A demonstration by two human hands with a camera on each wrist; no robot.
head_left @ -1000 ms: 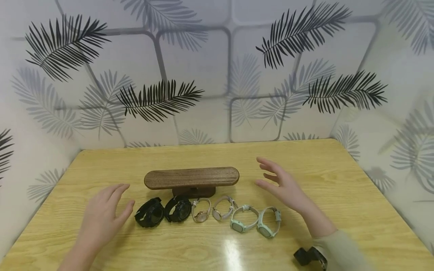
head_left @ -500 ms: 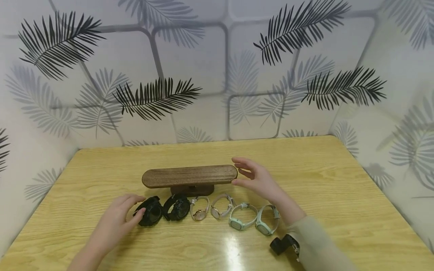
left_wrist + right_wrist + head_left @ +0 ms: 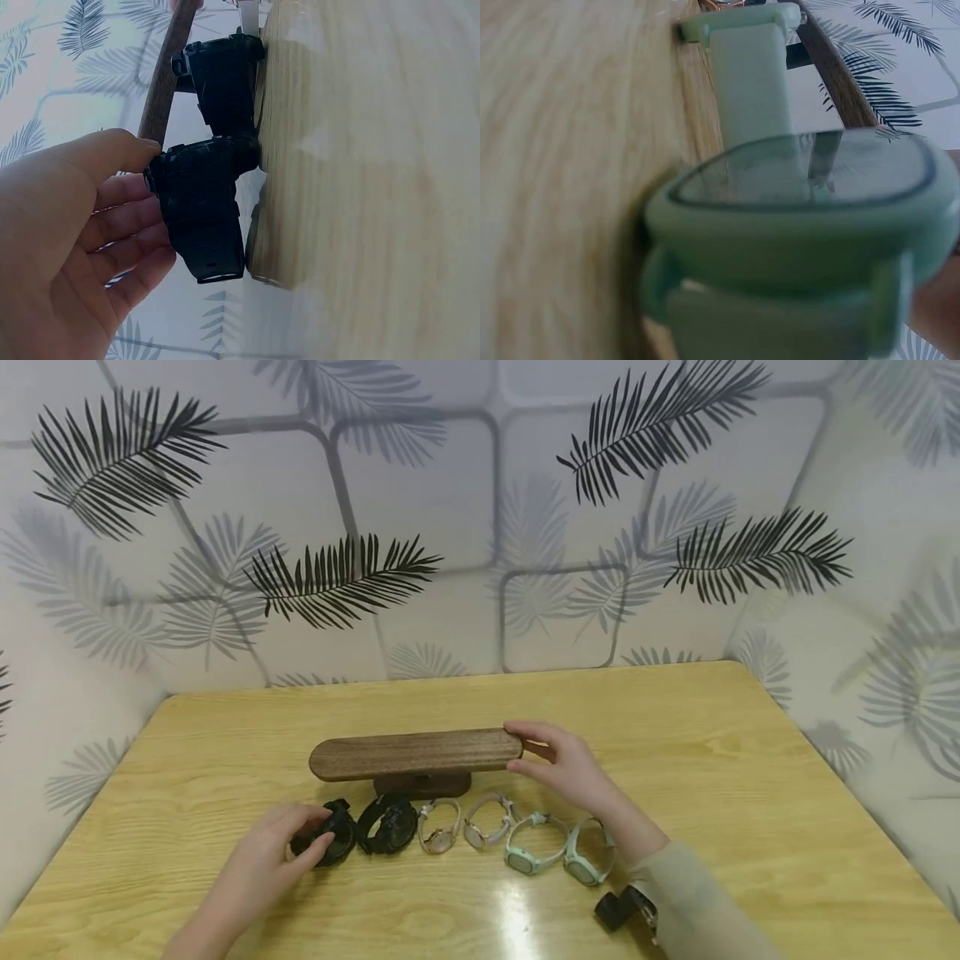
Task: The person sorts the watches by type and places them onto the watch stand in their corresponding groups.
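Note:
A wooden watch stand [image 3: 412, 755], a long rounded bar on a short dark base, stands behind a row of watches. My right hand [image 3: 573, 770] holds the bar's right end between thumb and fingers. At the row's left end, my left hand [image 3: 266, 856] grips a black wristwatch [image 3: 342, 837]. In the left wrist view the thumb lies on the upper edge of this watch [image 3: 202, 206], with the fingers behind its strap. Beside it sits a second black watch [image 3: 397, 825]. The right wrist view is mostly filled by a mint-green watch [image 3: 795, 232].
Further right along the row are a thin rose-gold watch [image 3: 441, 839], a pale-strapped watch [image 3: 480, 835] and two mint-green watches, one [image 3: 521, 860] beside the other [image 3: 583, 868]. A black wrist camera [image 3: 618, 908] hangs at the right sleeve. A leaf-patterned wall [image 3: 465, 618] rises behind the table [image 3: 420, 910].
Both hands have moved inward. My right hand has come left and taken hold of the stand's end; my left hand has come right and gripped the leftmost black watch.

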